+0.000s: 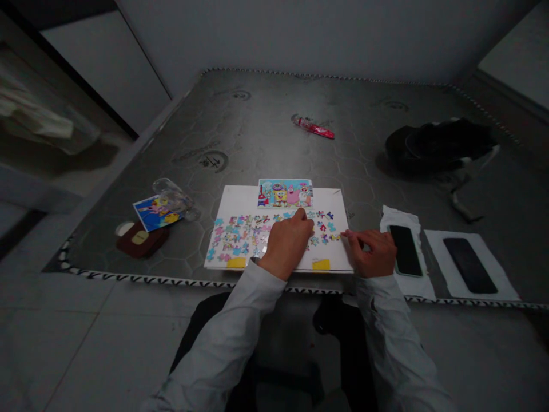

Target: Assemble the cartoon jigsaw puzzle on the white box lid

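Loose jigsaw puzzle pieces (235,237) lie spread over a white board (218,260) at the table's front edge. A picture card (285,194) with cartoon characters rests flat at the board's upper middle. Over the middle of the pieces is my left hand (288,243), its fingers curled together; it hides the pieces beneath, and what its fingertips hold cannot be made out. My right hand (372,250) is at the board's right edge, thumb and finger pinched on a small puzzle piece beside a yellowish one (334,237).
Two phones (405,250) (469,265) lie on white paper at right. Behind them sits a dark cap-like object (437,146). A red plastic-wrapped item (315,127) lies farther back. Left are a brown case (141,240), a blue card (152,213) and a clear plastic bag (174,196).
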### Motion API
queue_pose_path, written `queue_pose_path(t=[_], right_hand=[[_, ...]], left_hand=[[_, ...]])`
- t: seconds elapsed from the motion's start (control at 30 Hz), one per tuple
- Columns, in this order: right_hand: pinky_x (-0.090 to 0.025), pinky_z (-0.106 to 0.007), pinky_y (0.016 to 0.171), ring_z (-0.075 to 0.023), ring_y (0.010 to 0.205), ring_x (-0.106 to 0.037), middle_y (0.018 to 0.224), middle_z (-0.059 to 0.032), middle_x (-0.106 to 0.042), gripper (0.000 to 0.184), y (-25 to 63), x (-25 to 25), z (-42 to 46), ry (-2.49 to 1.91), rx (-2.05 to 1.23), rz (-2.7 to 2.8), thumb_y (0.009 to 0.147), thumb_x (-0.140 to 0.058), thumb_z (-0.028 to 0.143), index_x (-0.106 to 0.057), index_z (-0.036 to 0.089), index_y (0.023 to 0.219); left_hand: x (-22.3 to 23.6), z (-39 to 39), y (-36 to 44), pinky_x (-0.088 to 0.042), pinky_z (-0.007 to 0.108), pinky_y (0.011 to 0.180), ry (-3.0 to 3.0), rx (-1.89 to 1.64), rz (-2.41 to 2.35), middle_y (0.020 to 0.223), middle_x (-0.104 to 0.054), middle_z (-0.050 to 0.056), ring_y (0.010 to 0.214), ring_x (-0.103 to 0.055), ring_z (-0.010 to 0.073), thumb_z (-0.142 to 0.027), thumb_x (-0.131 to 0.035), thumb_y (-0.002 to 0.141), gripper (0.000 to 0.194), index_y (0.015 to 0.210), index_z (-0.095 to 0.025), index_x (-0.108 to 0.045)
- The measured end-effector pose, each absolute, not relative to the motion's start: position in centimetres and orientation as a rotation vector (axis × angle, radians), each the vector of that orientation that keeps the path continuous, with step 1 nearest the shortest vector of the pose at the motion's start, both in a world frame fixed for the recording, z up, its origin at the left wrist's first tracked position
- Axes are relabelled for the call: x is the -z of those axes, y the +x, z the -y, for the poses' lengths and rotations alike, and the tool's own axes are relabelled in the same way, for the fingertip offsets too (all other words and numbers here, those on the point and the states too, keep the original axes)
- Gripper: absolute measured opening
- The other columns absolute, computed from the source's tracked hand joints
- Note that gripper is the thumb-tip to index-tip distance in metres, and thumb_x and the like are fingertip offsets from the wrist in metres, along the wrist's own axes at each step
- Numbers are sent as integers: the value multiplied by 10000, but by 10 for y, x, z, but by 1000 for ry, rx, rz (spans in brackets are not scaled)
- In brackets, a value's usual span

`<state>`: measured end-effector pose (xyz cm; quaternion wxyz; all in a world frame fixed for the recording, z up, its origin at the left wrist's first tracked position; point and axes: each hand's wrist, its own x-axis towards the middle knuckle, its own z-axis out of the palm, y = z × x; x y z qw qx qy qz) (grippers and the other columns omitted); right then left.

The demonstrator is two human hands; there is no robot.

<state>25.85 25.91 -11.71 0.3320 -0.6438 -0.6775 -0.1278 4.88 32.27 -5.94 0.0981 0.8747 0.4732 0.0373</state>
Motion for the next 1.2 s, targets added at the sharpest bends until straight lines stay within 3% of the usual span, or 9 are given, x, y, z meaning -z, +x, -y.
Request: queue_pose_path(t=[0.2, 0.5, 1.2], right_hand=[[-297, -316, 653, -127, 550, -514, 536, 21, -598, 312, 260, 118, -260, -1673, 351, 1789, 921, -637, 384, -759, 191, 709], [-294, -321, 685, -137, 603, -570, 592, 31, -624, 274, 265, 120, -259, -1664, 217, 1940, 894, -663, 498, -794, 259, 921], [-291, -321, 671, -127, 603, -573, 603, 22, -627, 366, 274, 119, -259, -1624, 138, 2001, 905, -618, 564, -790, 241, 912]], left_hand=[[54, -323, 45, -494, 308, 698, 2602, -117, -1417, 1175, -614, 72, 853, -677, 186, -279, -478, 1000, 244, 1088, -227, -700], [59, -325, 45, -491, 321, 666, 2621, -112, -1387, 1132, -637, 60, 836, -683, 209, -306, -580, 956, 191, 1075, -231, -708], [60, -322, 47, -500, 310, 652, 2590, -134, -1430, 1163, -622, 58, 848, -696, 206, -332, -606, 944, 192, 1074, -203, -666]])
